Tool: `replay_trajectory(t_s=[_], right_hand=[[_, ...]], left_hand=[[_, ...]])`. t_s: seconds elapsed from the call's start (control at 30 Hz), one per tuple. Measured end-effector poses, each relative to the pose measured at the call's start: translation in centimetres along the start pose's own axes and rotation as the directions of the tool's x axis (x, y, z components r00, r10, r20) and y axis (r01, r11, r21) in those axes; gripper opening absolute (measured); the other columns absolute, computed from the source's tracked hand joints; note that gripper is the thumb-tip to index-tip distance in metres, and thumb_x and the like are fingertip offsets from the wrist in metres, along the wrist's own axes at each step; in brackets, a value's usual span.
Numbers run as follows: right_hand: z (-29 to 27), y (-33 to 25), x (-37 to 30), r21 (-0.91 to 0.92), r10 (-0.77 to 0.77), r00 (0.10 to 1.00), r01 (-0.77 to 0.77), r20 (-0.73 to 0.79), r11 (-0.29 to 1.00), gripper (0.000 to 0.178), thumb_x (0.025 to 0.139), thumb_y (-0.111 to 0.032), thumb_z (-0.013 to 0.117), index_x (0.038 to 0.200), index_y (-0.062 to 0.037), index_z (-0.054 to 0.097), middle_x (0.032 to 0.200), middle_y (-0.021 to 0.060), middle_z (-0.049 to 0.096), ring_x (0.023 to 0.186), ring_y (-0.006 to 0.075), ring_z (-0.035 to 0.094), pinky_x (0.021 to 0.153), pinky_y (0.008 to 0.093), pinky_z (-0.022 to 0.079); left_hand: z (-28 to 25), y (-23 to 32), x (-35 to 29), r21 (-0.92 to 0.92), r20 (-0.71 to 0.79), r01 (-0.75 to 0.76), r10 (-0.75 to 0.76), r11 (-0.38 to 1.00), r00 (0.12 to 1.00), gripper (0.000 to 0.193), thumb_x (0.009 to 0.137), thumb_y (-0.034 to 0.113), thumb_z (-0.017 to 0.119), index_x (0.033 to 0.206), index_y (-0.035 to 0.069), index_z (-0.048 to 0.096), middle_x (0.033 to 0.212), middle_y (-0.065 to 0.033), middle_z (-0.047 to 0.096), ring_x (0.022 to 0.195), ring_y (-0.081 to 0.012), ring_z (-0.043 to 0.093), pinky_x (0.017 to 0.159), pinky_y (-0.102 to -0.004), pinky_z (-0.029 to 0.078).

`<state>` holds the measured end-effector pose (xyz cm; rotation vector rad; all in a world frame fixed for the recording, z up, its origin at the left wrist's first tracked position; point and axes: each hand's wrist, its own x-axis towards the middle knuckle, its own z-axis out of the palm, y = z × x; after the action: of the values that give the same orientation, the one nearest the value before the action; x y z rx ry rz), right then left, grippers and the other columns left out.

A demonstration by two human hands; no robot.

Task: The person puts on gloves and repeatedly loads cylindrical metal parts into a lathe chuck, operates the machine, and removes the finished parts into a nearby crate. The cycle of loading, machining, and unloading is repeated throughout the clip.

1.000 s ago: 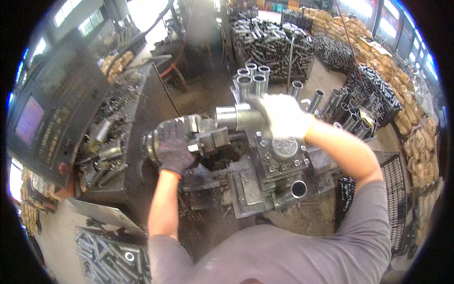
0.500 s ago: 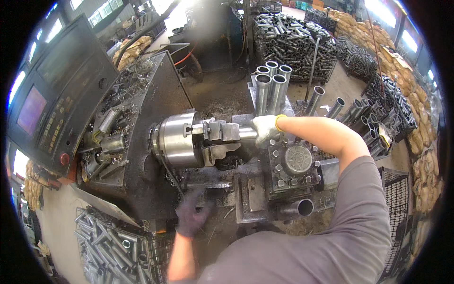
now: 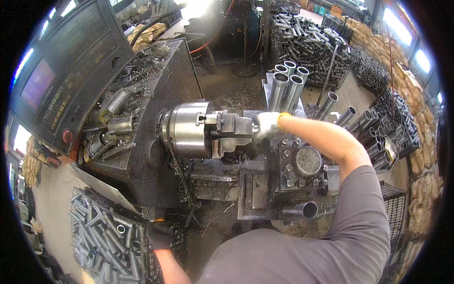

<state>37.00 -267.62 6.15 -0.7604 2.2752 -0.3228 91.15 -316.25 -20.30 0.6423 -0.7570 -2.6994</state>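
Observation:
My right hand, in a white glove with a yellow cuff, is closed round the end of a metal tube. Most of this tube is hidden by the glove and by the jaws of the lathe chuck. Low on the left, my left hand wears a dark glove with an orange cuff. It is beside the wire crate of loose cut tubes. Its fingers blend into the dark background, so their pose and anything in them cannot be made out.
Right of the chuck sits the bolted tool turret, with a wide tube below it. Several tubes stand upright behind my right hand. More tubes are at the right. A control panel leans in at the left.
My left hand has dropped down and left, from below the chuck to the crate. My right hand has come closer to the jaws, and less of the tube shows. The view has shifted slightly.

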Motion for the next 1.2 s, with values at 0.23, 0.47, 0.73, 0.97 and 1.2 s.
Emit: replay_trajectory(t_s=[0.23,0.47,0.73,0.97,1.2], right_hand=[[-1.0,-2.5,-6.2,-0.248,-0.002,0.953,-0.078,-0.303,0.966,0.094,0.078,-0.058,0.083,0.148,-0.0013,0.056,0.131,0.0265,0.072,0.118,0.0380,0.072,0.102,0.0463,0.057],[7.2,-4.6,-26.2,0.219,0.129,0.374,0.210,-0.919,0.953,0.046,0.091,-0.013,0.076,0.134,0.0004,0.070,0.117,0.0192,0.079,0.107,0.0256,0.078,0.097,0.0370,0.060],[20.9,-3.5,-33.5,0.458,0.403,0.257,0.209,-0.878,0.864,0.035,0.090,-0.006,0.073,0.123,0.0054,0.074,0.106,0.0119,0.079,0.093,0.0179,0.072,0.087,0.0324,0.058],[25.6,-2.0,-37.8,0.489,0.447,0.292,0.088,-0.846,0.868,0.036,0.089,-0.011,0.076,0.123,0.0021,0.075,0.098,0.0135,0.081,0.088,0.0158,0.075,0.083,0.0313,0.059],[28.1,1.0,-34.2,0.602,0.419,0.560,0.188,-0.715,0.776,0.065,0.083,-0.014,0.082,0.142,0.0026,0.063,0.117,0.0140,0.079,0.091,0.0144,0.075,0.087,0.0296,0.060]], left_hand=[[6.1,-1.0,-0.2,0.494,-0.300,-0.150,0.330,0.857,0.895,0.042,0.107,0.042,0.063,0.130,0.006,0.070,0.117,-0.0099,0.075,0.100,-0.0228,0.070,0.085,-0.0392,0.057],[25.5,3.8,-5.6,0.843,0.531,-0.089,0.795,-0.530,0.295,0.047,0.106,0.025,0.066,0.141,-0.005,0.058,0.141,-0.0261,0.065,0.126,-0.0440,0.064,0.110,-0.0517,0.049],[44.9,21.7,10.7,0.591,0.563,0.306,0.653,-0.746,0.507,0.085,0.103,0.032,0.056,0.173,0.017,0.011,0.105,-0.0211,0.079,0.091,-0.0359,0.079,0.084,-0.0526,0.059],[47.0,19.2,9.1,0.677,0.639,0.058,0.624,-0.734,0.450,0.069,0.108,0.039,0.052,0.169,0.019,0.029,0.123,-0.0250,0.076,0.115,-0.0414,0.074,0.092,-0.0542,0.057],[28.4,-11.7,-10.9,0.778,0.611,-0.536,0.200,-0.328,0.766,0.029,0.090,0.019,0.078,0.117,0.011,0.078,0.109,-0.0158,0.078,0.098,-0.0356,0.077,0.084,-0.0439,0.062]])
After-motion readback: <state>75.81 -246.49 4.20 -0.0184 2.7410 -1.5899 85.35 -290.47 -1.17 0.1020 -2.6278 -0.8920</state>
